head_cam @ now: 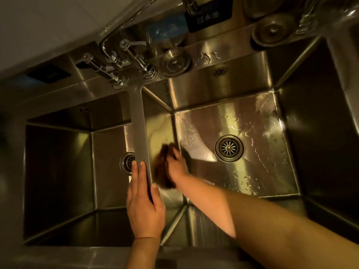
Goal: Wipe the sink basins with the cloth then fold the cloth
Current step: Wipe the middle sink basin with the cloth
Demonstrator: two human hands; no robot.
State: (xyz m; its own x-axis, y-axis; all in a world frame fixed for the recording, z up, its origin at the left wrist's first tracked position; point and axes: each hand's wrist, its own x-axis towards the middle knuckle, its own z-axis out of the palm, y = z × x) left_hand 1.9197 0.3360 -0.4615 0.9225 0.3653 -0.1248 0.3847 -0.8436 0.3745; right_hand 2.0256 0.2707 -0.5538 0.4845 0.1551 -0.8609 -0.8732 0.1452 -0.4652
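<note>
The left hand (144, 202) lies on the divider (138, 129) between the two basins, fingers straight along it, thumb hooked over its right edge. Just beyond, the right hand (175, 165) presses a dark brown cloth (163, 167) against the right basin's (242, 121) left wall, fingers curled on it. Farthest back, a dark sign (207, 17) reads "过水池".

Black sign (207, 18) on backsplash behind faucet reads "过水池".
</note>
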